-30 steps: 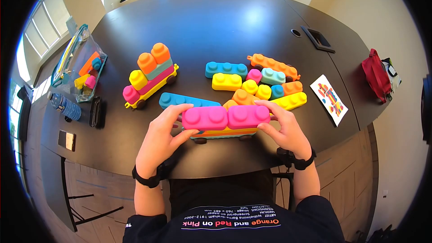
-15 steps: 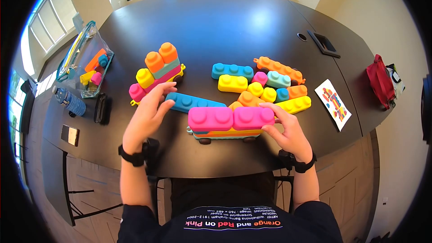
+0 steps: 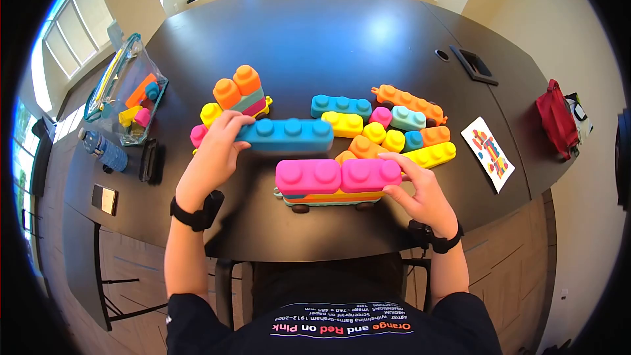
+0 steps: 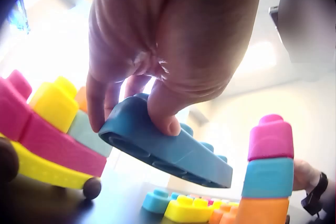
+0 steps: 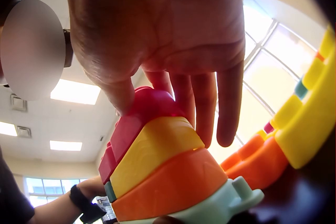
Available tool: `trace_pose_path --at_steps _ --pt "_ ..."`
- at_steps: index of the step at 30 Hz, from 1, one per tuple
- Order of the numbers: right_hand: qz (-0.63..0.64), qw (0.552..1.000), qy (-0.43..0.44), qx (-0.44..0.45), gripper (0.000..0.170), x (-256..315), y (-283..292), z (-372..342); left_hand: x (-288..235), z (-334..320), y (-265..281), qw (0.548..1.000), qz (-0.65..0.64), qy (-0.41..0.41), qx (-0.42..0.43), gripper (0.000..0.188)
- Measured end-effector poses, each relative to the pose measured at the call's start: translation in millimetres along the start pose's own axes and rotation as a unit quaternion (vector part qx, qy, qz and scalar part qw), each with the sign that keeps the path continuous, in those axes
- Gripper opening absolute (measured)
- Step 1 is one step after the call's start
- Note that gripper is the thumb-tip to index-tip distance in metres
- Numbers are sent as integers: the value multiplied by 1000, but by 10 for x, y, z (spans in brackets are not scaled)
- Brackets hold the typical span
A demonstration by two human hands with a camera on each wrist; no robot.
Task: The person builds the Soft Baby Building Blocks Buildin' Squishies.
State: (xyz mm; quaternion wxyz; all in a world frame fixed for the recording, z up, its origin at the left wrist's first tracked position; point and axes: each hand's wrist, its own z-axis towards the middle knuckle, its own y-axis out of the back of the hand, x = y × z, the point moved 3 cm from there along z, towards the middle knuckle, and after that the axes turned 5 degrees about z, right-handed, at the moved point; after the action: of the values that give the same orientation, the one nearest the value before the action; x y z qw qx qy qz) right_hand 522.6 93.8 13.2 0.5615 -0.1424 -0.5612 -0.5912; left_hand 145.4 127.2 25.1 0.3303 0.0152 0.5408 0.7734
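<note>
My left hand (image 3: pixel 211 161) pinches the left end of a long blue block (image 3: pixel 286 135) between thumb and fingers. The left wrist view shows this block (image 4: pixel 170 148) raised and tilted, its hollow underside visible. With thumb and fingers on either side, my right hand (image 3: pixel 427 200) grips the right end of a pink block (image 3: pixel 371 176). That block sits beside another pink block (image 3: pixel 307 176) on top of a wheeled wagon stack. Under the pink, the right wrist view shows a yellow block (image 5: pixel 155 148), an orange block (image 5: pixel 173 184) and a pale green wagon base (image 5: pixel 231 200).
Behind my left hand stands another wagon stack (image 3: pixel 246 102). Loose blocks, including a yellow one (image 3: pixel 430 155), and an orange wagon base (image 3: pixel 407 104) lie right of centre. A picture sheet (image 3: pixel 488 154) is at right; a water bottle (image 3: pixel 105 151) and clear bag (image 3: pixel 148 69) at left.
My left hand let go of the left pink block, moved left and forward, and picked the long blue block up off the table. My right hand keeps its grip on the right pink block.
</note>
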Motion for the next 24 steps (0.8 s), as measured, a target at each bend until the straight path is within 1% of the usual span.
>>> trace_pose_path --at_steps 2,3,4,5,7,8,10,11,12,14,15,17,18,20,24 --pt "-9 1000 1 6 54 -2 21 16 -248 32 164 996 -21 34 -76 46" --pt "-15 1000 3 15 60 -4 39 34 -371 47 197 994 -31 25 -98 47" --pt "-22 999 4 24 66 2 50 48 -487 58 212 994 -31 24 -98 47" --pt "-22 999 3 24 66 24 41 65 -607 67 221 993 -61 8 -97 48" --pt "76 995 42 -47 79 98 40 110 -799 82 202 990 -113 -21 -84 50" --pt "76 995 42 -46 79 90 32 124 -885 100 196 991 -102 -46 -74 50" --pt "83 986 106 -96 85 94 44 135 -948 87 153 990 -111 -55 -70 52" --pt "93 983 97 -125 77 119 34 131 -968 62 154 990 -111 -56 -71 52" --pt "93 983 98 -125 77 125 40 118 -988 32 156 990 -115 -47 -68 53" --pt "107 985 65 -122 68 107 43 95 -1005 -5 157 990 -119 -39 -64 54" --pt "107 985 65 -122 68 101 35 79 -1005 -22 161 990 -116 -37 -67 55" --pt "102 986 37 -128 57 61 9 50 -1013 -48 163 991 -112 -35 -70 56" --pt "103 986 37 -128 57 50 -6 40 -1019 -54 162 990 -119 -25 -78 55" --pt "84 983 69 -146 51 53 -21 28 -1023 -69 165 988 -125 -15 -86 53" --pt "107 981 64 -148 48 60 -45 31 -999 -78 123 988 -127 -18 -90 50"
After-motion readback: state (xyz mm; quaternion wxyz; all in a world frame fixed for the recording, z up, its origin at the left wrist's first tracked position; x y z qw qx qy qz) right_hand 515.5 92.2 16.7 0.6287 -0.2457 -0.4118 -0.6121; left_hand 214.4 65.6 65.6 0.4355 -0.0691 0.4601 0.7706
